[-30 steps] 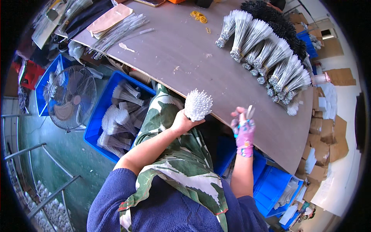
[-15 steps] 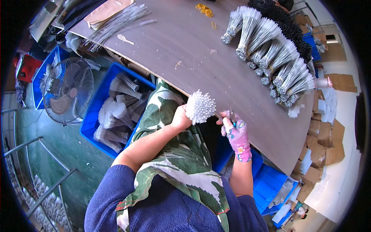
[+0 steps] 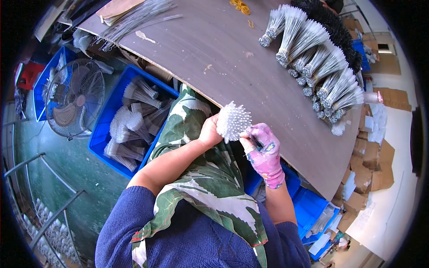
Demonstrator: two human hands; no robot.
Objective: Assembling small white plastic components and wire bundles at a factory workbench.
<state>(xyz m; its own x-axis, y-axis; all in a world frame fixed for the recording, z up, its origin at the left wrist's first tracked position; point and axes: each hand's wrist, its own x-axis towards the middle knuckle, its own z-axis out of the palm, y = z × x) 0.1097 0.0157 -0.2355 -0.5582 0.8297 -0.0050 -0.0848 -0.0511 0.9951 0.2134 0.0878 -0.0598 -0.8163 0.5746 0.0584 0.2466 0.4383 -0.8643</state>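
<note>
My left hand (image 3: 212, 131), bare, is closed round a bundle of thin brushes (image 3: 234, 121) whose white bristly tips face up toward me. The bundle is held over my lap, just off the table's near edge. My right hand (image 3: 264, 149) wears a pink flowered glove with bare fingertips. Its thumb and fingers are pinched together at the right side of the bundle. A small dark piece shows within those curled fingers; I cannot make out what it is.
Tied bundles of clear brushes (image 3: 308, 53) lie on the brown table (image 3: 196, 67), beside black fluffy material (image 3: 333, 31). Loose wire brushes (image 3: 138, 20) and yellow rubber bands (image 3: 240, 6) lie farther back. To the left stand a blue bin (image 3: 99, 142) of bundles and a fan (image 3: 76, 98).
My right hand has moved left and up to the bundle, its fingers now pinched at its edge. A metallic piece seen by its fingers before no longer shows clearly. The left hand holds on.
</note>
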